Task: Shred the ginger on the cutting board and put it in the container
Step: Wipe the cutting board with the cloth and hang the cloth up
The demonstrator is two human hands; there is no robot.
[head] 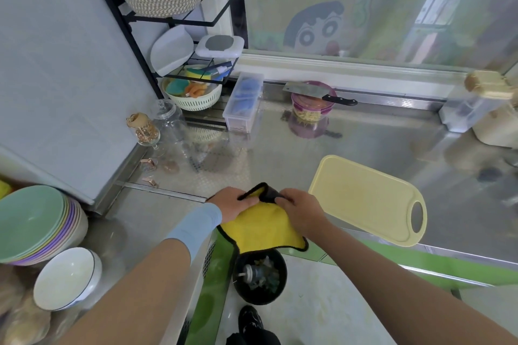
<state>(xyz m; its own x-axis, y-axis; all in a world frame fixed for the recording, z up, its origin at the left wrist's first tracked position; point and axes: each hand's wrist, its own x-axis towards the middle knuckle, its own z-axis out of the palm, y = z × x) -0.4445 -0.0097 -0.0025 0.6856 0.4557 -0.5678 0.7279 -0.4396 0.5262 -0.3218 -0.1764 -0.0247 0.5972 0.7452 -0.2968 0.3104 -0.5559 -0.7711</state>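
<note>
While L hand [232, 202], R hand [301, 211] hold 1 cloth [260, 232], 1 board [361, 199], 1 container [311, 109]

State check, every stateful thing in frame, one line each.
left hand: grips the yellow cloth's top edge.
right hand: pinches the cloth's folded corner.
yellow cloth: held by both hands, above the bin.
cutting board: flat on the counter, bare.
cleaver: unheld, lying across the container's top.
container: upright, shreds inside.
trash bin: open, refuse inside.
</note>
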